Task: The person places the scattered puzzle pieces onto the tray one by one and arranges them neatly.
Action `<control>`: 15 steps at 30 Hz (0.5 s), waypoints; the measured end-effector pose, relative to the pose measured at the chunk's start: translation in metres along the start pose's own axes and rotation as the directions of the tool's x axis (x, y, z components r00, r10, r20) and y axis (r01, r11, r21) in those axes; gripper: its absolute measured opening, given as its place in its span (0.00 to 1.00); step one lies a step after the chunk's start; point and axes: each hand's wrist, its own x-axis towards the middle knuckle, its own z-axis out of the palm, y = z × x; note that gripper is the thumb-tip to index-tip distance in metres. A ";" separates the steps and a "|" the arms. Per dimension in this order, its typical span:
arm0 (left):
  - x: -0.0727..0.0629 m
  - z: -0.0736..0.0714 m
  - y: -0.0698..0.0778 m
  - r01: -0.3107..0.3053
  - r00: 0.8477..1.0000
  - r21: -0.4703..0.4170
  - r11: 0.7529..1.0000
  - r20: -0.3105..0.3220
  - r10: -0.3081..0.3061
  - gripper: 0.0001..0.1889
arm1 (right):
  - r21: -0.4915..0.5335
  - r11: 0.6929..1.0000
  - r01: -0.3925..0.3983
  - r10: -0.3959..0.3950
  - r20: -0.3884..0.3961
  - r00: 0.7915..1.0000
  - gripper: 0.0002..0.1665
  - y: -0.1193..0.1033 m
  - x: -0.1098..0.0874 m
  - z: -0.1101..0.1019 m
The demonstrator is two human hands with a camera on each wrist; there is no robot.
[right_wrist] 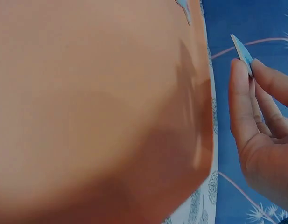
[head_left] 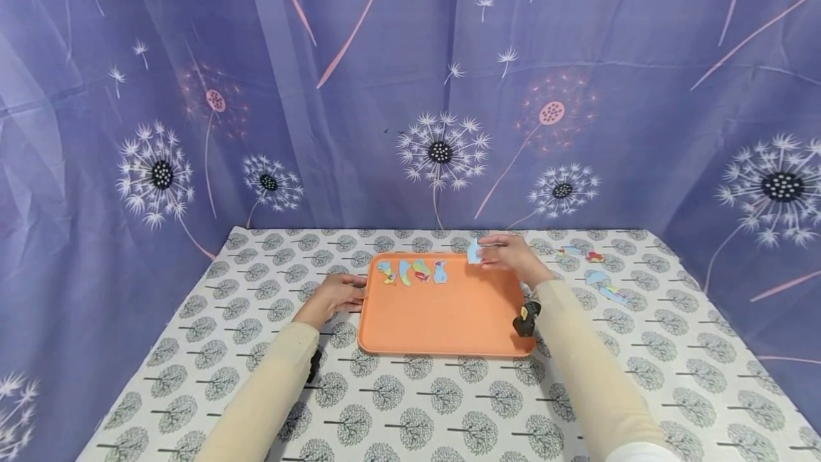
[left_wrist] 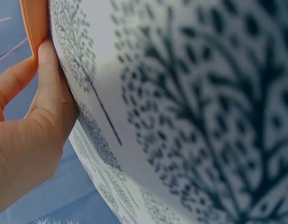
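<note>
My right hand [head_left: 509, 257] pinches a light blue puzzle piece [head_left: 474, 252] between thumb and fingertips, above the far edge of an orange tray [head_left: 442, 319]. The right wrist view shows that piece [right_wrist: 242, 53] edge-on, with the hand [right_wrist: 265, 126] beyond the tray's rim. At the tray's left side, my left hand [head_left: 335, 296] grips the rim [left_wrist: 35, 23], thumb on one face and fingers on the other. Several puzzle pieces with blue and coloured print lie in a row along the tray's far left, the rightmost being a blue one [head_left: 440, 272].
More puzzle pieces lie loose on the tree-print tablecloth [head_left: 442, 394] right of the tray, among them a red one [head_left: 595, 257] and a pale blue one [head_left: 597, 277]. A purple dandelion curtain [head_left: 359, 162] hangs behind the table. Black wrist cameras [head_left: 527, 319] sit on both forearms.
</note>
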 end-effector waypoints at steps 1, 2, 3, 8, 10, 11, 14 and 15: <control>0.000 0.000 0.000 -0.002 1.000 -0.002 1.000 0.002 0.002 0.22 | -0.003 1.000 -0.005 0.005 0.009 1.000 0.29 0.001 0.000 0.002; 0.000 0.000 0.000 -0.001 1.000 -0.003 1.000 0.003 0.001 0.22 | 0.000 1.000 -0.011 0.011 0.018 1.000 0.29 0.001 0.000 0.003; -0.001 0.000 0.000 -0.001 1.000 -0.004 1.000 0.004 0.001 0.22 | 0.001 1.000 -0.013 0.013 0.025 1.000 0.29 0.001 0.000 0.005; -0.001 0.000 0.000 0.001 1.000 -0.006 1.000 0.003 -0.001 0.22 | -0.014 1.000 -0.026 0.026 0.051 0.998 0.29 0.003 0.001 0.012; -0.001 0.000 0.000 -0.002 1.000 -0.006 1.000 0.004 0.002 0.22 | -0.026 0.999 -0.026 0.027 0.063 0.998 0.28 0.004 0.001 0.015; -0.001 0.000 0.000 -0.004 1.000 -0.005 1.000 0.005 0.004 0.22 | -0.035 0.999 -0.024 0.026 0.069 0.997 0.28 0.005 0.002 0.016; -0.001 0.000 0.000 -0.008 1.000 -0.002 1.000 0.006 0.008 0.22 | -0.050 0.998 -0.036 0.040 0.082 0.996 0.26 0.007 0.003 0.019; -0.001 0.000 0.000 -0.009 1.000 -0.001 1.000 0.008 0.009 0.22 | -0.053 0.998 -0.042 0.046 0.084 0.995 0.26 0.008 0.003 0.020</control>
